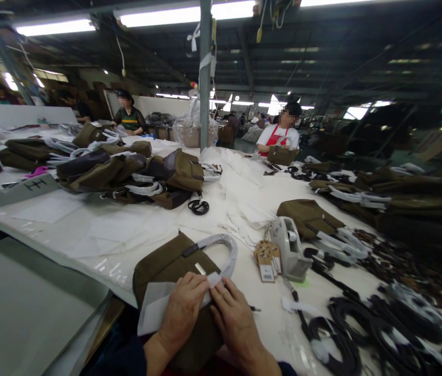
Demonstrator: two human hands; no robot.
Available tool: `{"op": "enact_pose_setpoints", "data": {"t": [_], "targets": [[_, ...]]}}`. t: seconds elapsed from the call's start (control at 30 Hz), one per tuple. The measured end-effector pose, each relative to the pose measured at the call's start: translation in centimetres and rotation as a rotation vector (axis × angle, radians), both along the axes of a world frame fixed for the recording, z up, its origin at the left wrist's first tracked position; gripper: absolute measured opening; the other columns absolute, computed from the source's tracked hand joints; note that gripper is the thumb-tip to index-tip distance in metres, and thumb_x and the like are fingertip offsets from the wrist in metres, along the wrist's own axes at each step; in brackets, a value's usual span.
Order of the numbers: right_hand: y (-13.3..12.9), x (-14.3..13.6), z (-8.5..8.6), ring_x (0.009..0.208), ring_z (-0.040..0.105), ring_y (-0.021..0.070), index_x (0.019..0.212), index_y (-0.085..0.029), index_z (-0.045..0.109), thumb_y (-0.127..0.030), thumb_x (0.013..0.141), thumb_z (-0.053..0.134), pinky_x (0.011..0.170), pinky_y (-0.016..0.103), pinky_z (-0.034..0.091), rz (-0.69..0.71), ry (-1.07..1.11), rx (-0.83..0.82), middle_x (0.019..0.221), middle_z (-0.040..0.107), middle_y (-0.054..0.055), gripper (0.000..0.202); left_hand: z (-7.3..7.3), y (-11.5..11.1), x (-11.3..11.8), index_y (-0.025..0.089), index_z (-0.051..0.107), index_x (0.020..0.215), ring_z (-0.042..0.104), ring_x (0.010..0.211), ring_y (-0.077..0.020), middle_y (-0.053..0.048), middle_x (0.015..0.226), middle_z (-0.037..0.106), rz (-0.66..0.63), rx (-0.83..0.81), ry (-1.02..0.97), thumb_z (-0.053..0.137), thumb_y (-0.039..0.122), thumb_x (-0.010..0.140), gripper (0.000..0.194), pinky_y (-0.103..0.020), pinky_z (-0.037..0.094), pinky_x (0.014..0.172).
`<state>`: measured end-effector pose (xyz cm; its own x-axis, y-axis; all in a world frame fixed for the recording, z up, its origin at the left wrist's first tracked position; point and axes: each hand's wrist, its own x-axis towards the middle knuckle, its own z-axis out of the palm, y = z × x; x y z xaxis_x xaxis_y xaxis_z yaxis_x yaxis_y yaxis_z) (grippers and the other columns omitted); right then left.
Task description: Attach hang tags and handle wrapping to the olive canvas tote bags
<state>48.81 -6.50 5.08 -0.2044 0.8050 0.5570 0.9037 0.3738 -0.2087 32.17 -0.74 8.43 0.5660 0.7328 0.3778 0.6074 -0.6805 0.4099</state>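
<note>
Lower centre, the olive bag (pixel 162 261) lies under both hands! Left hand (pixel 185 303) and right hand (pixel 234 313) meet at the white wrapping (pixel 213 279), fingertips on it; whether either pinches it, I can't tell. The hands cover part of the bag. Right of centre, a tape dispenser (pixel 289 248) stands beside paper tags (pixel 267 261); coiled black straps (pixel 334 339) crowd the lower right, heaped bags (pixel 119 172) the left.

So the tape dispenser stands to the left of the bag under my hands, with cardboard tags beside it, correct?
Not quite: the head view shows the tape dispenser standing to the right of the bag under your left hand and right hand, with cardboard tags beside it.
</note>
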Motion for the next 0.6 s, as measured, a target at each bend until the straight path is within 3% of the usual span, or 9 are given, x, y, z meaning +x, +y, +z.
{"op": "enact_pose_setpoints", "data": {"t": [0.1, 0.23, 0.4, 0.5, 0.6], "targets": [[-0.2, -0.1, -0.2, 0.121, 0.055, 0.0329, 0.130, -0.022, 0.059, -0.013, 0.087, 0.056, 0.094, 0.051, 0.056, -0.050, 0.012, -0.014, 0.128, 0.066, 0.002, 0.045, 0.2, -0.1, 0.0, 0.024, 0.064, 0.106, 0.053, 0.100, -0.0224, -0.001, 0.109, 0.068, -0.042, -0.026, 0.000, 0.053, 0.010, 0.093, 0.023, -0.037, 0.042, 0.085], [-0.5, -0.1, -0.5, 0.123, 0.052, 0.0316, 0.131, -0.028, 0.059, -0.013, 0.086, 0.056, 0.096, 0.051, 0.053, -0.113, 0.036, -0.022, 0.136, 0.058, 0.009, 0.047, 0.7, -0.1, 0.3, 0.023, 0.064, 0.103, 0.053, 0.097, -0.0226, -0.001, 0.104, 0.068, -0.064, -0.048, 0.071, 0.053, 0.012, 0.093, 0.019, -0.037, 0.040, 0.083], [-1.0, 0.5, -0.8, 0.123, 0.050, 0.0273, 0.136, -0.027, 0.053, -0.012, 0.089, 0.052, 0.101, 0.048, 0.050, -0.050, 0.174, -0.093, 0.135, 0.054, 0.011, 0.049, 1.1, -0.2, 0.6, 0.023, 0.064, 0.102, 0.052, 0.097, -0.0220, 0.000, 0.103, 0.066, -0.084, -0.032, 0.158, 0.053, 0.014, 0.094, 0.016, -0.037, 0.039, 0.083], [-1.2, 1.2, -0.7, 0.126, 0.050, 0.0240, 0.137, -0.023, 0.049, -0.013, 0.092, 0.047, 0.104, 0.043, 0.050, -0.047, 0.345, -0.054, 0.136, 0.053, 0.011, 0.046, 1.2, -0.2, 0.6, 0.022, 0.064, 0.104, 0.052, 0.097, -0.0216, -0.001, 0.103, 0.066, -0.095, -0.004, 0.214, 0.053, 0.014, 0.094, 0.016, -0.037, 0.040, 0.083], [-1.0, 1.5, -0.5, 0.130, 0.047, 0.0239, 0.139, -0.022, 0.048, -0.008, 0.091, 0.042, 0.106, 0.044, 0.049, -0.025, 0.329, -0.005, 0.140, 0.052, 0.010, 0.050, 1.2, -0.2, 0.7, 0.022, 0.064, 0.102, 0.053, 0.096, -0.0217, -0.001, 0.102, 0.066, -0.096, 0.019, 0.243, 0.052, 0.014, 0.095, 0.016, -0.037, 0.041, 0.082]]}}
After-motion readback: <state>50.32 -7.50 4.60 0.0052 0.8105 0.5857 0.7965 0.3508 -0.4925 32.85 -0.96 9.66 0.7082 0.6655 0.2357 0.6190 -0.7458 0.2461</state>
